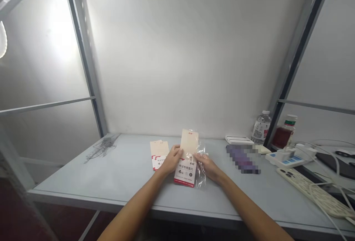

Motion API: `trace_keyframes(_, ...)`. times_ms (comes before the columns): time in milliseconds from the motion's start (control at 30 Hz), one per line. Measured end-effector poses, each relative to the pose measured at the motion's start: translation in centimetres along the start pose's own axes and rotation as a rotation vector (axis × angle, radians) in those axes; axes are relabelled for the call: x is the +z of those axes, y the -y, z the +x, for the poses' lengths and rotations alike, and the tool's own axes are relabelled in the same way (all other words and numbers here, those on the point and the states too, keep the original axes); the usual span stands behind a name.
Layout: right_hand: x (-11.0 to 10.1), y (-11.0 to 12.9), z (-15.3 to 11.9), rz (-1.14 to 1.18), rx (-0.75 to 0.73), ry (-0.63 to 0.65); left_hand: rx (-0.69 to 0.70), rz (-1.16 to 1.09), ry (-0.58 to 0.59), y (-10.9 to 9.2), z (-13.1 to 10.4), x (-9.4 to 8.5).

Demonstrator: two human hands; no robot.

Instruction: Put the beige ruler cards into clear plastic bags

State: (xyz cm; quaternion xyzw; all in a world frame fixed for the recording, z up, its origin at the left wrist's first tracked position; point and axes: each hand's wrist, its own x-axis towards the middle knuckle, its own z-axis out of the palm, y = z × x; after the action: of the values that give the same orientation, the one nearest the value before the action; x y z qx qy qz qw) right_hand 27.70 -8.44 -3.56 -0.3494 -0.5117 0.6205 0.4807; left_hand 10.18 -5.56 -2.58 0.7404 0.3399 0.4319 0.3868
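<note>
A cream, white and red printed packet [185, 172] stands out in front of me, above the grey table. My left hand [172, 159] pinches its left edge. A clear plastic sleeve [200, 176] extends past the packet's right side, and my right hand [207, 166] is closed on this sleeve near the packet's right edge. Two similar cream and red packets [163, 147] lie overlapping on the table, just left of my left hand, which partly hides them.
Dark scribbles mark the table [133, 159] at left. At right are a purple pixelated item [242, 157], a white case [239, 140], a water bottle [261, 127], a red-filled jar [283, 134], a power strip [285, 159], a patterned phone case [313, 191] and cables.
</note>
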Motion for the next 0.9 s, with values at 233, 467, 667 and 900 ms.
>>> trace_keyframes(233,-0.3,0.1,0.1,-0.167,-0.013,0.030,-0.136,-0.039,0.009,0.8,0.3,0.1)
trace_keyframes(467,0.1,0.0,-0.2,-0.274,-0.007,0.141,-0.031,0.016,-0.254,0.0,0.0,0.2)
trace_keyframes(667,-0.2,0.5,-0.3,-0.213,-0.044,0.103,-0.101,-0.174,-0.124,-0.5,0.2,-0.2)
trace_keyframes(900,-1.0,1.1,-0.2,-0.069,-0.013,0.044,-0.170,-0.391,0.169,-1.8,-0.2,-1.4)
